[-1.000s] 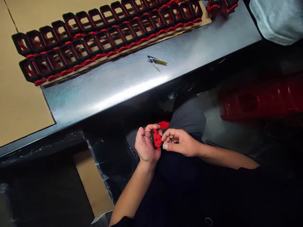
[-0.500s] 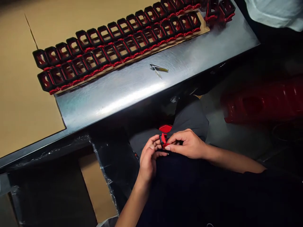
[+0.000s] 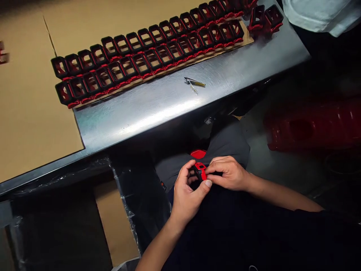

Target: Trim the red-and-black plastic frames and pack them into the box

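Above my lap, both hands hold a small red and black plastic frame [image 3: 200, 171]. My left hand [image 3: 188, 192] curls around its left side, thumb at its lower edge and fingers at its top and behind. My right hand [image 3: 228, 173] pinches the red right side between thumb and fingers. Fingers cover part of the piece. On the metal table beyond lie two long rows of similar red and black frames [image 3: 128, 64], standing on cardboard. Nearer to me on the metal lies a small nail clipper [image 3: 195, 82] with its lever swung out.
Cardboard [image 3: 34, 120] covers the left of the metal table [image 3: 141, 116]. Two more frames stand at its far right, near pale cloth [image 3: 318, 15]. A large red plastic part [image 3: 318, 126] sits at right below table height. Black plastic sheeting [image 3: 56, 218] hangs at lower left.
The frame has been turned so more of its red face shows. My left hand has shifted right, its thumb now against the piece. The view has moved slightly left.
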A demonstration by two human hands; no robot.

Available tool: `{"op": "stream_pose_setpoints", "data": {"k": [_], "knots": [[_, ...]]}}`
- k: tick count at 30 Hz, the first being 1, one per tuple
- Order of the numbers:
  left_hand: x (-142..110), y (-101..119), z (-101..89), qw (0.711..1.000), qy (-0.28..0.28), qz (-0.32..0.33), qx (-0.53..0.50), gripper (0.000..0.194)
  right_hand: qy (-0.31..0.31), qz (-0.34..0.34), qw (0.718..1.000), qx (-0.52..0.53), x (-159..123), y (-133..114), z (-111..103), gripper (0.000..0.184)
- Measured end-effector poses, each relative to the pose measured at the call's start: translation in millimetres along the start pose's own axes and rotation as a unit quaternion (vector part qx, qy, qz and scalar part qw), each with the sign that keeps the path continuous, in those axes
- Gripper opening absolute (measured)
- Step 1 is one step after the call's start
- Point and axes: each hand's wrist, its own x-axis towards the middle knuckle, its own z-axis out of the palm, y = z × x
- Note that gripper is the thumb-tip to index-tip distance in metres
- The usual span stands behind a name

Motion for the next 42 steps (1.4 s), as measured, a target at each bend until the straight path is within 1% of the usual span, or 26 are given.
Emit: {"op": "stream_pose_setpoints", "data": {"k": [3, 6, 8, 11, 15, 18, 21, 25, 28, 30, 32, 39, 42], "knots": [[-2.0, -8.5, -2.2, 0.998, 0.008, 0.063, 0.022, 0.068, -0.001, 0.047, 0.999, 0.018, 1.7, -5.2, -3.8, 0.013], [-4.1, -17.7, -5.3, 0.994, 0.003, 0.107, 0.027, 0.068, 0.002, 0.117, 0.99, 0.083, 3.2, -10.4, -6.8, 0.016], [-5.1, -22.4, -6.5, 0.991, 0.01, 0.133, 0.032, 0.068, 0.007, 0.157, 0.978, 0.139, 3.4, -12.4, -6.8, 0.016], [-5.7, -26.9, -7.3, 0.984, 0.008, 0.17, 0.048, 0.067, 0.003, 0.208, 0.952, 0.223, 3.4, -14.8, -4.1, 0.017], [-6.0, -30.7, -9.1, 0.967, -0.002, 0.235, 0.094, 0.069, -0.019, 0.228, 0.918, 0.323, 4.6, -19.9, 0.0, 0.017], [-5.8, -31.9, -11.0, 0.954, -0.003, 0.268, 0.134, 0.073, -0.021, 0.235, 0.904, 0.356, 5.4, -21.9, 1.5, 0.016], [-4.4, -30.8, -11.9, 0.931, 0.008, 0.314, 0.187, 0.077, -0.026, 0.24, 0.891, 0.385, 5.1, -19.8, 1.9, 0.016], [-0.3, -29.2, -11.0, 0.878, 0.035, 0.393, 0.271, 0.086, -0.032, 0.256, 0.869, 0.423, 3.5, -13.9, 3.1, 0.023], [2.4, -31.3, -9.6, 0.848, 0.036, 0.438, 0.297, 0.095, -0.026, 0.27, 0.856, 0.44, 1.8, -10.2, 5.5, 0.027], [3.1, -34.0, -8.9, 0.84, 0.033, 0.451, 0.3, 0.096, -0.024, 0.281, 0.847, 0.45, 0.8, -8.4, 7.6, 0.03], [3.0, -36.5, -8.4, 0.84, 0.03, 0.451, 0.301, 0.095, -0.024, 0.289, 0.842, 0.456, 0.2, -6.7, 9.9, 0.031], [2.9, -40.8, -8.5, 0.841, 0.01, 0.456, 0.292, 0.096, -0.039, 0.273, 0.845, 0.457, 1.9, -5.5, 15.6, 0.03], [3.2, -42.1, -9.7, 0.848, 0.001, 0.45, 0.28, 0.097, -0.05, 0.266, 0.848, 0.456, 1.3, -4.1, 13.3, 0.028]]}}
